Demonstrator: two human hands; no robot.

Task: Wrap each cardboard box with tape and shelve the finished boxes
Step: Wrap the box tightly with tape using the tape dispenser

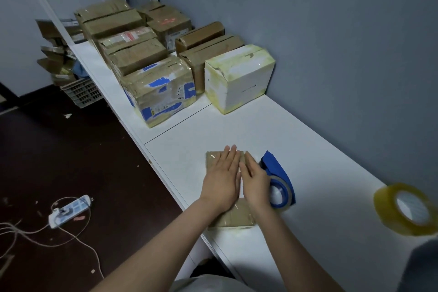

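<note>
From the head view, a small, flat cardboard box [233, 218] lies on the smooth white table [308, 144], close to its near-left edge and straight in front of the person. Its brown card has a glossy skin of clear tape that wrinkles and catches the light, and the lower corner looks yellowish. The left hand [221, 180] and the right hand [256, 181] both lie flat on its top side by side, fingers straight and held together, palms down, gripping nothing. They cover most of the lid.

Just right of the box sits a blue plastic tape dispenser [280, 181], loaded with a roll, right beside the right hand; whether they touch cannot be told. Farther right, well apart, a round roll of yellowish clear tape [405, 208] shows, blurred.

At the far end of the table, taped boxes stand packed in rows against the grey wall [331, 42]: a white box [239, 78] with yellowed tape and a brown box with blue patches [161, 95] are nearest. Bare tabletop lies between them and the hands. Left of the table edge is dark floor with a white power strip [68, 211] and loose cables.
</note>
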